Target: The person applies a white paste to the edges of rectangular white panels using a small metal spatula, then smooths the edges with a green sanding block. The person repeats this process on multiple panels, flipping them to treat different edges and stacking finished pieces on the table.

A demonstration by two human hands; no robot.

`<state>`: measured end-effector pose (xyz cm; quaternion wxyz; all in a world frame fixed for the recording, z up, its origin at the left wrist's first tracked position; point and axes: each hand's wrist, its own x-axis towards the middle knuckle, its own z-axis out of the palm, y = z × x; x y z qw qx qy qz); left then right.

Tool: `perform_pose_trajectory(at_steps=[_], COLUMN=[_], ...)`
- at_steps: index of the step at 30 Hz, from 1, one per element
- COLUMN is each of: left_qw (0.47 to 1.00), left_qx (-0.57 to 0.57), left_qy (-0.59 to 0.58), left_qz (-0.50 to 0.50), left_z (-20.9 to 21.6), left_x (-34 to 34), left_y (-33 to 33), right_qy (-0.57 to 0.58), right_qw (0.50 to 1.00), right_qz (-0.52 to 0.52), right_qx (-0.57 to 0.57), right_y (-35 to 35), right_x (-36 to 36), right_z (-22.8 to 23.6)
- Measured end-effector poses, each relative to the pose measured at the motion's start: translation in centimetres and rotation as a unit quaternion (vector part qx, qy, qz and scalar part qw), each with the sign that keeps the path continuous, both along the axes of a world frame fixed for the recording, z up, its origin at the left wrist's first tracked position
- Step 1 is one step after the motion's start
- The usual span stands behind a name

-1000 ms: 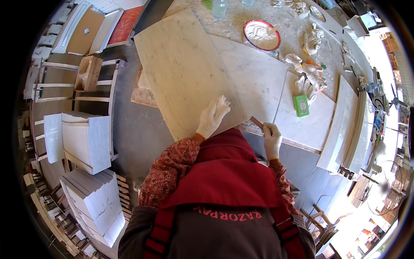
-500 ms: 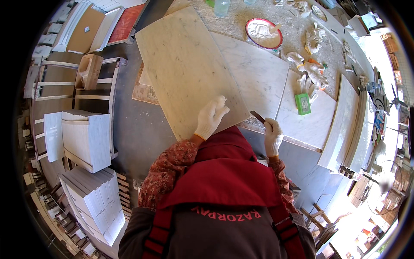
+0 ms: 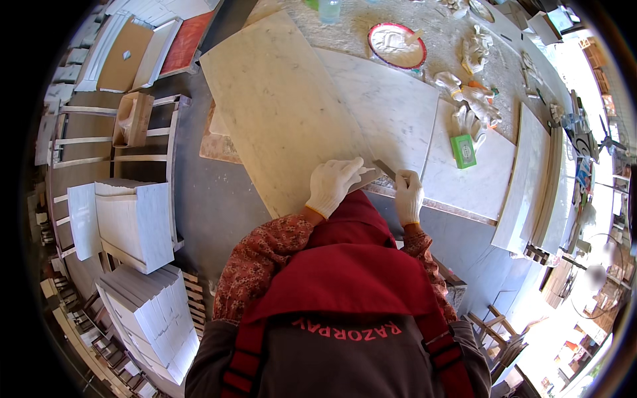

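Note:
A long, pale marble-look slab (image 3: 279,99) lies slantwise over other slabs on the worktable, its near end reaching past the table edge toward me. My left hand (image 3: 333,186), in a white knit glove, rests on the slab's near corner with its fingers stretched to the right. Just right of that corner, my right hand (image 3: 409,197), gloved too, grips a flat, narrow, dark grey blade-like tool (image 3: 385,169). The tool's tip points up and left, close to the slab's edge; whether it touches cannot be told. Under the slab lies a whiter marble slab (image 3: 391,109).
A red-rimmed bowl of white paste (image 3: 398,45) stands at the back. Several loose gloves (image 3: 476,50) and a green box (image 3: 463,151) lie to the right. Long slabs (image 3: 524,179) lean at far right. Racks, a carton (image 3: 133,119) and stacked tiles (image 3: 149,312) fill the left.
My right hand has moved left and slightly up with the tool, nearer the slab's corner. My left hand has shifted a little right and its fingers have stretched out. The view has shifted slightly.

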<state>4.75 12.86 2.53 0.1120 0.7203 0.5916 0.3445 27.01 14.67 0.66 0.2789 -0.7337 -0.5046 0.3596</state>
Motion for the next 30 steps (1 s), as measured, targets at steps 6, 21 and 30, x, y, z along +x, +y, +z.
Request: perform_pose_trajectory(at_steps=[6,21,30], left_qw=[0.997,0.978,0.964], left_qx=[0.015,0.067,0.023], left_qy=[0.074,0.191,0.257], left_qz=[-0.021,-0.055,-0.072], left_z=[-0.1,-0.1,0.3], left_x=[0.8,2.4,2.8], left_y=[0.4,1.3,1.2], right_qy=[-0.108,0.324,0.285], right_qw=[0.993,0.924,0.927], right_qz=[0.046,-0.203,-0.243], right_qx=[0.026,0.025,-0.007], right_y=[-0.8,-0.8,-5.7], right_x=[-1.4,5.9,7.8], right_z=[0.1,0.5,0.5])
